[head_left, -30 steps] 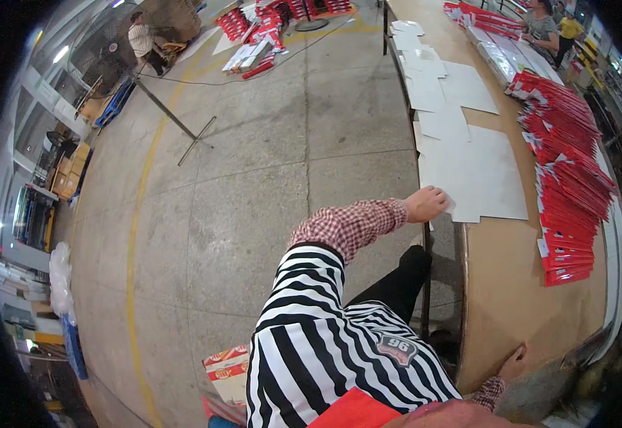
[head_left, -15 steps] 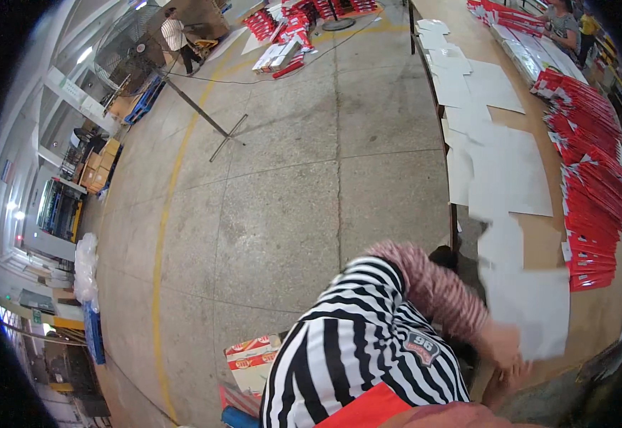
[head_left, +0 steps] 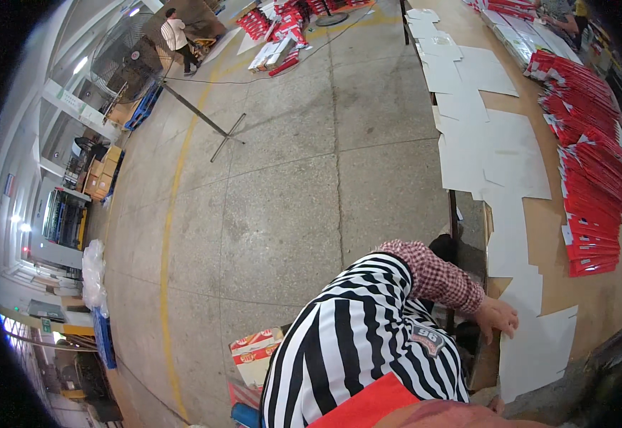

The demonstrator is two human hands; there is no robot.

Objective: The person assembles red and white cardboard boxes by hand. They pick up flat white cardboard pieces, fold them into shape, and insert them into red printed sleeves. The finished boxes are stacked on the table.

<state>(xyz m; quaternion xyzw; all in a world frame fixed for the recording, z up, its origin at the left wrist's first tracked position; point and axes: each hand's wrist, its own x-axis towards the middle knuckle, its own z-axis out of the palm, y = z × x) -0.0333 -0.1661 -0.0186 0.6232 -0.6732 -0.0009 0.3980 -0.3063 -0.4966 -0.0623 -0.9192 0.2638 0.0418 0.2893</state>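
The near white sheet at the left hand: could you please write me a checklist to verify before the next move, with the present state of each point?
1. Left hand at the near white sheet: ok, it lies over the left edge.
2. Right hand holding the sheet: cannot tell, only a small part shows near the bottom corner.
3. Sheet clear of the red stack: ok, bare brown table shows between them.
4. Sheet separate from the farther white sheets: cannot tell, they meet or overlap at its far end.
5. Farther white sheets squared up: not ok, they are spread unevenly.
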